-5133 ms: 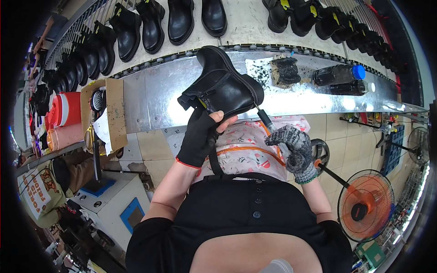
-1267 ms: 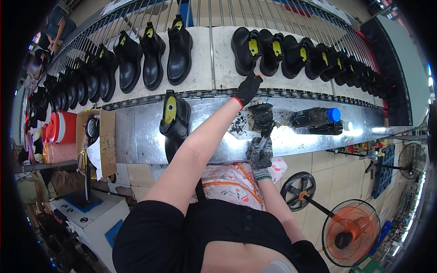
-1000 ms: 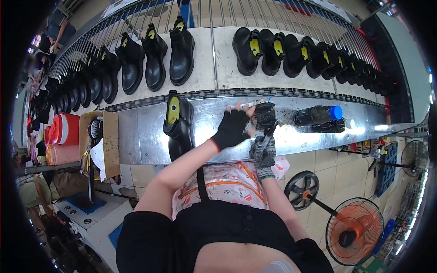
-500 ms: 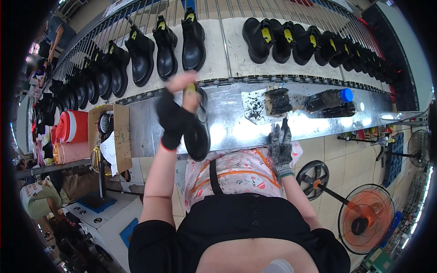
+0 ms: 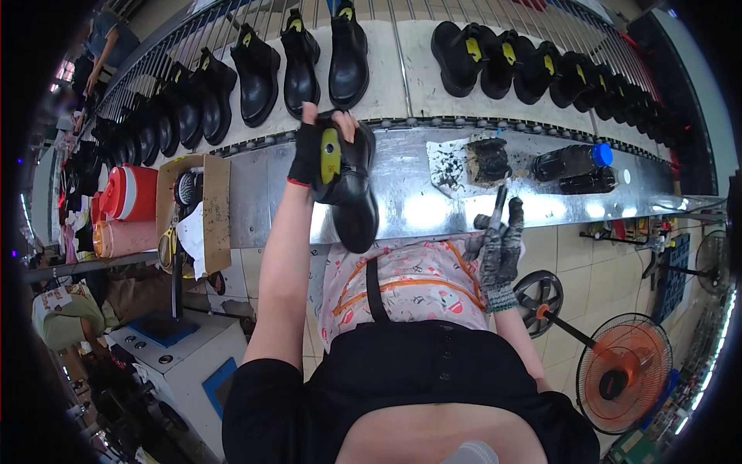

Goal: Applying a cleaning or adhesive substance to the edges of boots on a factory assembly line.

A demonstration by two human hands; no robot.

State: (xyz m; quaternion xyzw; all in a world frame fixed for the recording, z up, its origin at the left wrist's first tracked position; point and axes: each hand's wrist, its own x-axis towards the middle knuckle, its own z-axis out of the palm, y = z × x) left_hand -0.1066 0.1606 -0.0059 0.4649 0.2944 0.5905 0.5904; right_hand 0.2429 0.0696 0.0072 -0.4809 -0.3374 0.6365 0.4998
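My left hand (image 5: 315, 151), in a black fingerless glove, grips the upper of a black ankle boot (image 5: 355, 213) at its collar. A yellow-green piece with a dark round hole shows in the boot's opening. The toe points toward me, over the bench's near edge. My right hand (image 5: 501, 251), in a dirty grey knit glove, is closed around a thin slim-handled tool (image 5: 498, 205), perhaps a brush. Its far end lies close to a black-stained block (image 5: 488, 161) on a smudged white sheet (image 5: 448, 168); contact cannot be made out.
Black boots (image 5: 348, 62) line the conveyor (image 5: 417, 69) beyond the metal bench (image 5: 267, 193). Dark bottles (image 5: 568, 164) lie at the bench's right. A cardboard box (image 5: 216, 209) with scissors and a hairbrush stands left, beside a red jug (image 5: 135, 193). An orange fan (image 5: 626, 371) is at lower right.
My left hand has shifted from over the boot's top to its collar, uncovering the yellow-green piece. My right hand's fingers have curled, and the slim tool now shows clearly. The whole view has shifted slightly.
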